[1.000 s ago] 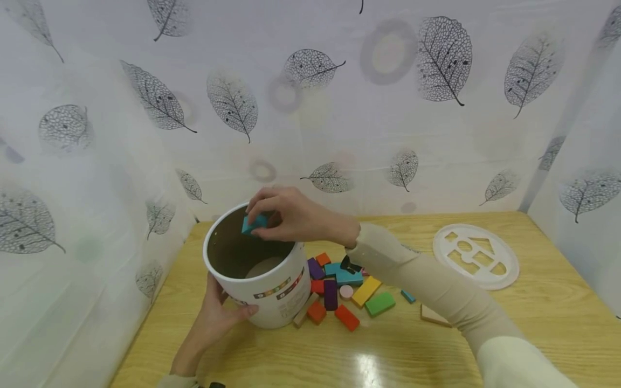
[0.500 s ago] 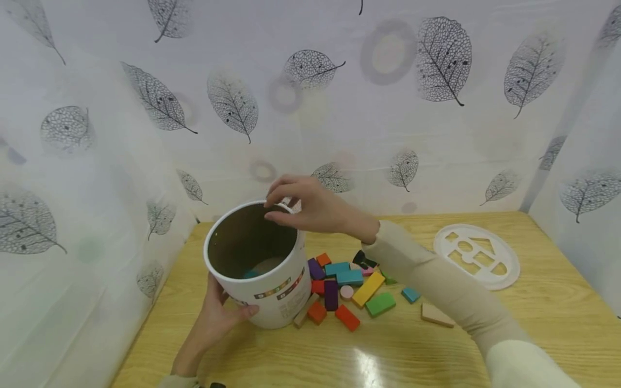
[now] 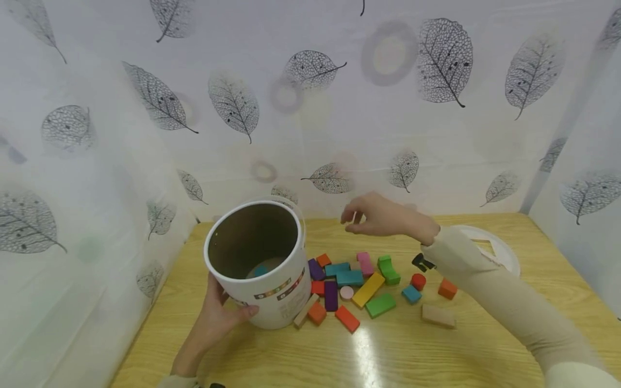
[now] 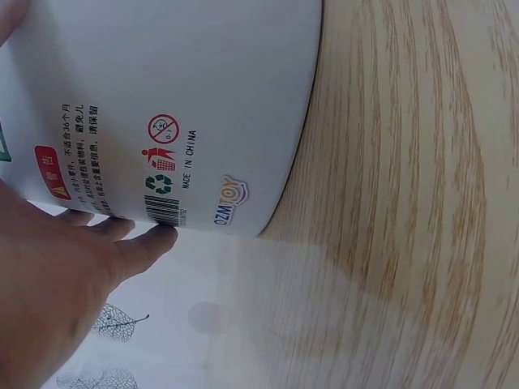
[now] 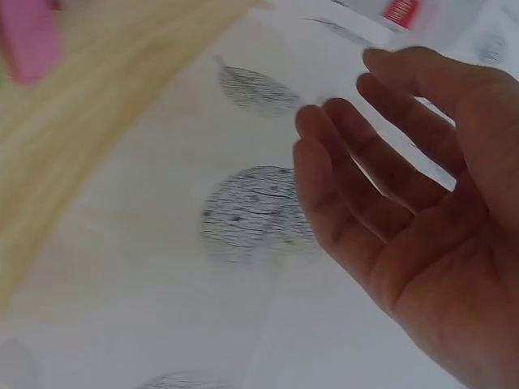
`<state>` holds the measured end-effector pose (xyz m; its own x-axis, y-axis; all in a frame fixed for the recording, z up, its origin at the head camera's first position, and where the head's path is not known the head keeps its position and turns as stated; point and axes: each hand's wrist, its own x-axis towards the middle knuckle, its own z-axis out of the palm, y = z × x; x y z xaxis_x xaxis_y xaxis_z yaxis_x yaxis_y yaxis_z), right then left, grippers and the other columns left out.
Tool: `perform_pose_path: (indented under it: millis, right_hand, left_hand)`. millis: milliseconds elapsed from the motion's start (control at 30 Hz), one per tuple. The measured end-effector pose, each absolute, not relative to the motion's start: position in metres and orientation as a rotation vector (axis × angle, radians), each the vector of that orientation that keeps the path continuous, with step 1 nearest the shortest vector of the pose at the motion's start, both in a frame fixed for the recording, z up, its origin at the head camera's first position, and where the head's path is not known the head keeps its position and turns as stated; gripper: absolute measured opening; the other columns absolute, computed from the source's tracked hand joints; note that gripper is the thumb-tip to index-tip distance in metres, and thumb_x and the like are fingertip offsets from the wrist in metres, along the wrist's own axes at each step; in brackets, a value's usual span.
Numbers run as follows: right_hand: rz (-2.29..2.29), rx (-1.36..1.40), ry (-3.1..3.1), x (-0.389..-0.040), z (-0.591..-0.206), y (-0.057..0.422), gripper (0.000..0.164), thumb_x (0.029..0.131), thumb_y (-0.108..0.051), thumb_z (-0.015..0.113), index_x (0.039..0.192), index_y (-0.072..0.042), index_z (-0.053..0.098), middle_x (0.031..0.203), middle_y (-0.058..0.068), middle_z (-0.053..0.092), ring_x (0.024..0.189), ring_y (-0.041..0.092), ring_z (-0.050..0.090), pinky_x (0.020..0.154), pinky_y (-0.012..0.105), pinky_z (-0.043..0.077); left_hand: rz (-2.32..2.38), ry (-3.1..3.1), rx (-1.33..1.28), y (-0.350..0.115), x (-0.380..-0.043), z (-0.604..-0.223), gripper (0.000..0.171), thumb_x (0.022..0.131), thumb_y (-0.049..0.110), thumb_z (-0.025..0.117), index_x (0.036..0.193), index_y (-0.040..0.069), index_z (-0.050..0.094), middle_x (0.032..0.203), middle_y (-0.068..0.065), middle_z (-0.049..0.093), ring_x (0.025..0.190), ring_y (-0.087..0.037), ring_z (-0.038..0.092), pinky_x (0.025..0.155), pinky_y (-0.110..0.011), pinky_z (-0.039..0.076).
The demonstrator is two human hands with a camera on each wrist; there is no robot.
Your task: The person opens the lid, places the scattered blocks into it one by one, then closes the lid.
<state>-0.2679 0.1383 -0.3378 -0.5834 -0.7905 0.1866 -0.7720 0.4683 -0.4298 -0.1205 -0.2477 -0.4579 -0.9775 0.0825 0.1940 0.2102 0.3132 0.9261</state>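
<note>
A tall white round bucket (image 3: 286,296) with printed labels stands on the table at centre left, its mouth tilted toward the view. Down inside it lies a blue block (image 3: 261,270). My left hand (image 3: 218,318) grips the bucket's near left side, thumb in front and fingers round the side. The left wrist view shows those fingers (image 4: 138,251) against the printed wall. My right hand (image 3: 378,214) is in the air right of the bucket, beyond the blocks, its fingers loosely bent and holding nothing. The right wrist view shows the palm (image 5: 454,243) bare.
Several coloured wooden blocks, among them a yellow block (image 3: 367,289) and a green arch (image 3: 388,270), lie right of the bucket. Farther right are a red cylinder (image 3: 418,281) and a natural wood block (image 3: 439,316). A white cut-out disc (image 3: 509,258) lies partly behind the right sleeve.
My right hand has let go of a blue block inside the bucket and moved right, out over the table. My left hand and the bucket have stayed put.
</note>
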Motion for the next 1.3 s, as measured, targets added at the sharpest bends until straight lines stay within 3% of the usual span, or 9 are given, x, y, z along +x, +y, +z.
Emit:
perform_pose_path:
  millis: [300,500,800,1000,1300]
  right_hand:
    - [-0.551,-1.271,2.592,-0.248,-0.404,0.146,0.025,0.091,-0.016,0.075,0.115,-0.009,0.075,0.106,0.005,0.076,0.091,0.017,0.069,0.079,0.03,0.06]
    - [-0.514,-1.294,2.549,-0.235,-0.429,0.134,0.035,0.088,-0.016,0.078,0.122,-0.008,0.073,0.115,0.007,0.074,0.1,0.021,0.069,0.085,0.032,0.06]
    - [-0.436,-1.231,2.584,-0.225,-0.442,0.12,0.039,0.088,-0.021,0.08,0.125,-0.01,0.071,0.119,0.007,0.071,0.108,0.023,0.061,0.094,0.041,0.058]
    - [-0.429,-1.167,2.602,-0.223,-0.443,0.118,0.045,0.089,-0.022,0.08,0.131,-0.012,0.069,0.122,0.006,0.069,0.109,0.02,0.058,0.097,0.04,0.057]
    - [-0.569,-1.304,2.627,-0.225,-0.44,0.128,0.037,0.089,-0.019,0.078,0.125,-0.012,0.073,0.107,0.001,0.067,0.094,0.013,0.059,0.083,0.029,0.057]
  left_hand:
    - [-1.737,-2.452,-0.294,-0.249,-0.12,-0.46,0.128,0.072,0.002,0.087,0.164,0.028,0.002,0.167,-0.015,0.021,0.151,-0.046,0.024,0.113,-0.079,0.027]
    - [-1.741,-2.463,-0.282,-0.249,-0.119,-0.459,0.128,0.073,0.002,0.086,0.164,0.03,0.0,0.168,-0.015,0.019,0.152,-0.047,0.023,0.114,-0.079,0.026]
    - [-1.751,-2.454,-0.292,-0.248,-0.119,-0.459,0.128,0.073,0.001,0.086,0.164,0.032,0.001,0.168,-0.013,0.02,0.152,-0.046,0.024,0.114,-0.079,0.026]
    - [-1.74,-2.447,-0.304,-0.249,-0.121,-0.461,0.128,0.073,0.002,0.087,0.164,0.032,0.002,0.168,-0.012,0.021,0.152,-0.044,0.024,0.114,-0.079,0.026]
    - [-1.751,-2.445,-0.301,-0.249,-0.121,-0.461,0.127,0.073,0.001,0.087,0.164,0.028,0.003,0.167,-0.014,0.022,0.151,-0.045,0.026,0.114,-0.078,0.027]
